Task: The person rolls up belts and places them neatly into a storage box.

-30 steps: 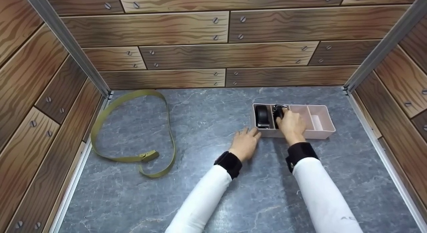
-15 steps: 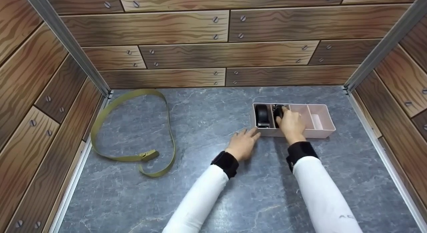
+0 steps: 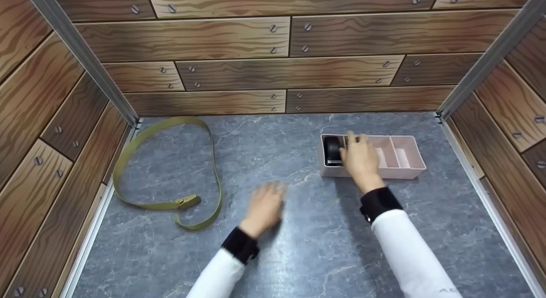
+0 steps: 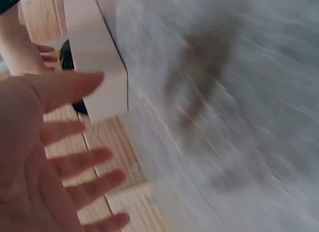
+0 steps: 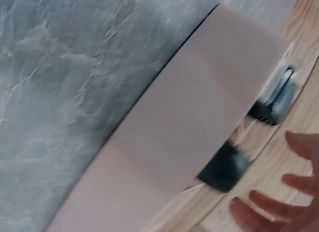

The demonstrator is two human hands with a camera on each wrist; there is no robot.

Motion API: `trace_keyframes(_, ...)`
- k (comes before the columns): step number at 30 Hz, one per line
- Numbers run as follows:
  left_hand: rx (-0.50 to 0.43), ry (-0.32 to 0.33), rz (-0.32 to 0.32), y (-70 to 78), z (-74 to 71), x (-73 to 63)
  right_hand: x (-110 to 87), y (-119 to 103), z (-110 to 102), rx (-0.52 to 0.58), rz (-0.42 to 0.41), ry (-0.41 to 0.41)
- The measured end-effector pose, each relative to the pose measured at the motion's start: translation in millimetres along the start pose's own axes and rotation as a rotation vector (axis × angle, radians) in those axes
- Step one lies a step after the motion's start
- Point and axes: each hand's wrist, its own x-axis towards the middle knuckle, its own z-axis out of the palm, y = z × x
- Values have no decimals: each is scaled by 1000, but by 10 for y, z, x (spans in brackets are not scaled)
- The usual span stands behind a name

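Observation:
A pale pink divided box stands at the right of the grey surface. In its leftmost compartment lies a rolled black belt with a metal buckle. Another rolled black item sits in the compartment beside it, mostly hidden by my right hand in the head view. My right hand hovers over the box with fingers extended, apart from both rolls in the right wrist view. Off to the box's left, my left hand is in the air, blurred, its fingers spread and holding nothing.
An olive webbing belt lies in a loose loop on the left side of the surface. Wood-patterned walls with metal corner posts enclose the back and both sides. The two right compartments of the box show pale patches.
My left hand has left the box's front left corner and moved left and toward me. The right hand has let go of the second roll and lifted slightly left.

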Motion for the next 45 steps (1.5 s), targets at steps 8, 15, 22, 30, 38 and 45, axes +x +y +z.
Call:
trace_keyframes(8,65,148,-451,-640,-49,-481,-367,-386,161,136,-449,120)
trace_keyframes(15,19,79,-552,-890,-64,-621,-599,-637,309,149,-718,38)
trace_keyframes(22,-18,52,-488,-810,47,-577,-787,-784,439,151,-756,-124)
trace_keyframes(30,22,109,-303,-459,163,-510,-944,-1001,570,132,-776,-303)
trace_keyframes(38,7,83,16,-184,197,-515,-1011,-1113,678,82,-864,-367)
trace_keyframes(45,10,112,113,-203,213,-530,-964,-933,739,90,-811,-354)
